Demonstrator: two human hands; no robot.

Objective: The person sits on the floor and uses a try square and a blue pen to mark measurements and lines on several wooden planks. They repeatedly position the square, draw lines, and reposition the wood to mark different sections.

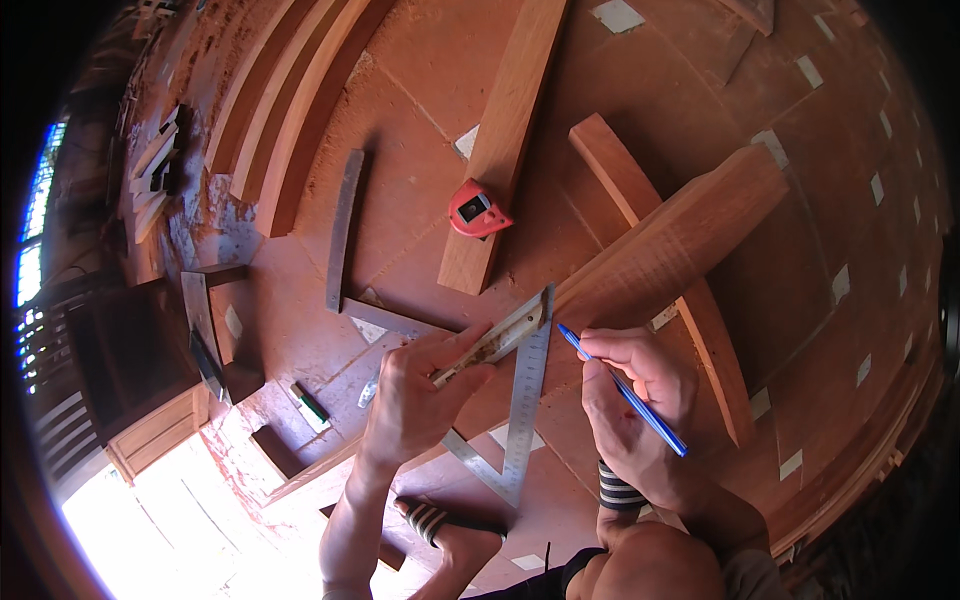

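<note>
My left hand (405,410) grips the thick stock of a metal triangle square (525,410), fingers closed around it. The square lies against a thick reddish wooden beam (670,240), its ruled blade crossing the beam. In my right hand (650,385) is a blue pen (640,405), pinched between thumb and fingers. The pen's upper-left end is close to the beam just right of the blade; whether it touches cannot be made out. Under the beam runs a curved wooden piece (715,350). Part of the beam is hidden behind my left hand and the square.
A red tape measure (480,210) sits on a straight board (512,110) beyond my hands. Several curved timbers (325,90) lie at the far left. Nearer are a dark curved strip (346,225) and a green-and-white item (309,406). My sandalled foot (460,535) is below.
</note>
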